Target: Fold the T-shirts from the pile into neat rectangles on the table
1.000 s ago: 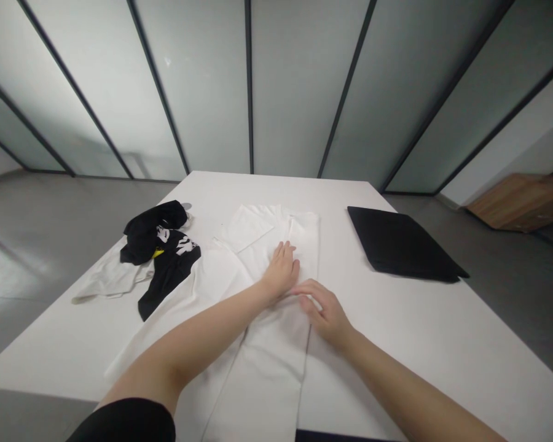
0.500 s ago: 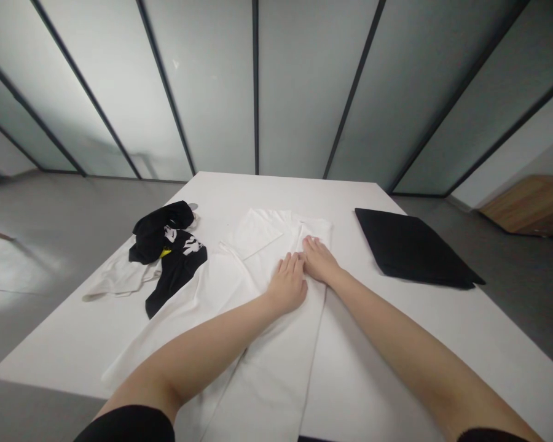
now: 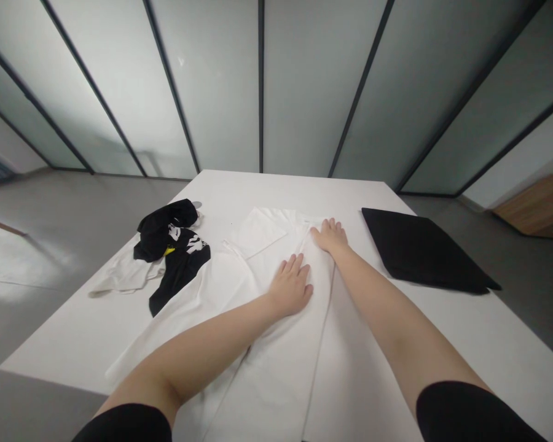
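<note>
A white T-shirt lies spread over the table, its right part folded inward and its near end running out of the bottom of the view. My left hand rests flat on the middle of the cloth, fingers a little spread. Farther off, my right hand lies on the shirt's upper right corner, palm down with the fingers stretched out. Soft creases run across the fabric to the left of my left hand.
On the white table, a heap of black clothing with white print lies at the left, over a pale garment. A folded black cloth sits at the right. Frosted glass panels stand behind the table.
My right hand has slid away from beside my left hand, out and to the right toward the shirt's upper corner. My left hand stays nearly in place, its fingers slightly more spread.
</note>
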`<state>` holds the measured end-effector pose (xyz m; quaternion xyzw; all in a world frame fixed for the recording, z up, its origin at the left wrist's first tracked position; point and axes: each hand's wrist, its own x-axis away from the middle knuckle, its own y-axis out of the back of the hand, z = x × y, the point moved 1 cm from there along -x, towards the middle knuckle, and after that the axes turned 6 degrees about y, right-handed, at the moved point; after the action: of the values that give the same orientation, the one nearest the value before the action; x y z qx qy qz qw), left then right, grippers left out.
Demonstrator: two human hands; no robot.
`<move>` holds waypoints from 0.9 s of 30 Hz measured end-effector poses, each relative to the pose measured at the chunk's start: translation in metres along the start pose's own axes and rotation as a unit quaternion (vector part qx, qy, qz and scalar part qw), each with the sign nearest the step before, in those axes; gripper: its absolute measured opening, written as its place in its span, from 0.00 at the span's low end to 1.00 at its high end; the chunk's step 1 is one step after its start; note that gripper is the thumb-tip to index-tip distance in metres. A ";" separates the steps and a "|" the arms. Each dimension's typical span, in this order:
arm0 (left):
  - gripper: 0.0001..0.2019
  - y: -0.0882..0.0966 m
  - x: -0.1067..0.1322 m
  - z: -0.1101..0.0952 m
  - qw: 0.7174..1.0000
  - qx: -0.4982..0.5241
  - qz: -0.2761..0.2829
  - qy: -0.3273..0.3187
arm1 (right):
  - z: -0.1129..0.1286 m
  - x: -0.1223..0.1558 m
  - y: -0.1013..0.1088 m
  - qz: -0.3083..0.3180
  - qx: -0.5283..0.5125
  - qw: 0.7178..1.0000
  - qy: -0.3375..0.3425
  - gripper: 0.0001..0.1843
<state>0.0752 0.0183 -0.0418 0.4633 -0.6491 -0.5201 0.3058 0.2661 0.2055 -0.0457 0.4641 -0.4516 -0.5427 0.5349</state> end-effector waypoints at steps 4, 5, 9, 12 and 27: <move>0.33 -0.001 0.000 0.001 1.000 -0.007 0.005 0.009 | -0.003 -0.004 0.006 0.002 -0.009 1.000 -0.021 0.38; 0.35 -0.001 -0.001 0.002 1.000 -0.010 0.006 0.018 | -0.001 -0.003 0.008 0.000 -0.008 0.999 -0.034 0.37; 0.43 -0.004 -0.003 0.001 0.997 -0.021 0.013 0.070 | 0.017 0.009 0.010 -0.068 0.022 0.997 -0.017 0.36; 0.46 -0.004 -0.005 -0.001 0.996 -0.029 0.022 0.084 | 0.037 0.028 0.004 -0.086 0.029 0.995 0.050 0.36; 0.41 0.016 0.025 -0.025 0.989 -0.128 0.075 0.021 | 0.057 0.053 -0.004 0.017 0.025 0.999 0.019 0.38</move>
<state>0.0829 -0.0142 -0.0216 0.3811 -0.6034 -0.5648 0.4143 0.2093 0.1523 -0.0417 0.4800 -0.4626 -0.5130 0.5407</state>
